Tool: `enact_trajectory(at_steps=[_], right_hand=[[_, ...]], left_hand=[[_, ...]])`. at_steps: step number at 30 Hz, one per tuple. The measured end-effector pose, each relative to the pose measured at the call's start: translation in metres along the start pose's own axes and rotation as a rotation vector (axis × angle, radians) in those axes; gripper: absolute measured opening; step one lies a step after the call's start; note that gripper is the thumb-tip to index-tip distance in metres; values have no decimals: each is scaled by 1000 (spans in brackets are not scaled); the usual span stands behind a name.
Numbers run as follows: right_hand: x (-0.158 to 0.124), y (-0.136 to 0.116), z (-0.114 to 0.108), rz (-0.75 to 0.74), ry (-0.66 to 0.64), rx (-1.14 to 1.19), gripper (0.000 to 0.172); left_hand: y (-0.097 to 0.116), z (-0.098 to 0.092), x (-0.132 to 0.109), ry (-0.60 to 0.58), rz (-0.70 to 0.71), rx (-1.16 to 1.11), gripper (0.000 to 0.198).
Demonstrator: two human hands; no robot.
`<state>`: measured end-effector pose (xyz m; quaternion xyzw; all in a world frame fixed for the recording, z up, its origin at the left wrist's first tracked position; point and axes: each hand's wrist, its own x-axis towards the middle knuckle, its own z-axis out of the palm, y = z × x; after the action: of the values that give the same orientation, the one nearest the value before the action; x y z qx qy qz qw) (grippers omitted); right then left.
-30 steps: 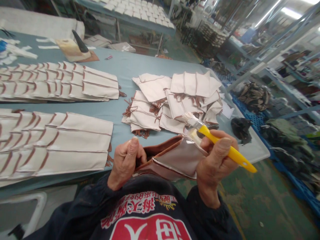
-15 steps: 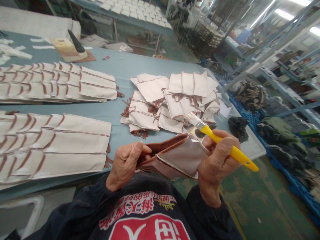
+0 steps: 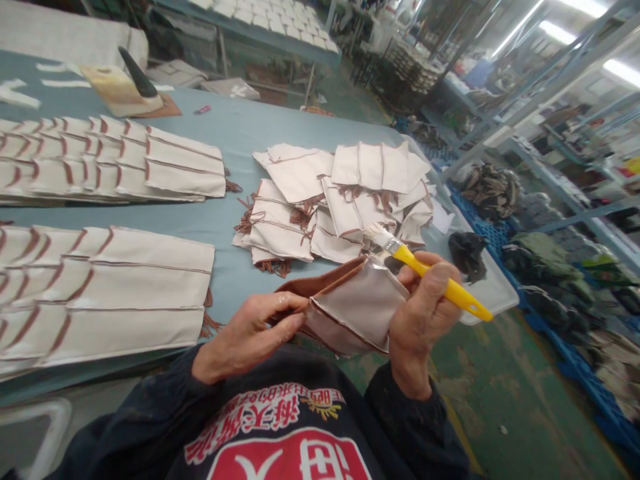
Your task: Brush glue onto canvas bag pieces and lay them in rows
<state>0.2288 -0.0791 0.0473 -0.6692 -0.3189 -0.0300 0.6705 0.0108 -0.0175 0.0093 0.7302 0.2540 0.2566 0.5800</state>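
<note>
Between my hands, close to my chest, is a sewn fabric piece, pale grey outside with a brown inner side, folded open along its upper edge. My left hand pinches its left edge at the seam between thumb and fingers. My right hand grips the piece's right end and also holds a yellow-handled paintbrush. The brush's pale bristles point up and left, above the piece. Just beyond lies a loose pile of cream panels with brown seams and threads.
Two overlapping rows of cream panels lie on the left of the blue-green table. Behind them rests a block with a dark handle. A black bag sits by a white tray at right. Blue pallets with fabric bundles stand beyond.
My left hand has shifted its fingers from inside the piece's left end to a pinch at its seam edge. The view has shifted slightly; my right hand still holds the brush and piece.
</note>
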Motion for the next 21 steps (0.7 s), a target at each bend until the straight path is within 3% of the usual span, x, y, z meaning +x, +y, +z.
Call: enact_trajectory(at_steps=[4, 12, 17, 21], right_hand=[[0, 13, 5, -35, -52, 2, 39], [-4, 34, 9, -39, -94, 20, 40], [-13, 14, -6, 10, -12, 128, 37], [-26, -12, -18, 111, -154, 232, 38]], left_hand=[[3, 1, 1, -72, 68, 57, 24], [7, 4, 1, -152, 56, 19, 25], [3, 4, -3, -69, 38, 56, 23], [0, 4, -7, 21, 61, 164, 23]])
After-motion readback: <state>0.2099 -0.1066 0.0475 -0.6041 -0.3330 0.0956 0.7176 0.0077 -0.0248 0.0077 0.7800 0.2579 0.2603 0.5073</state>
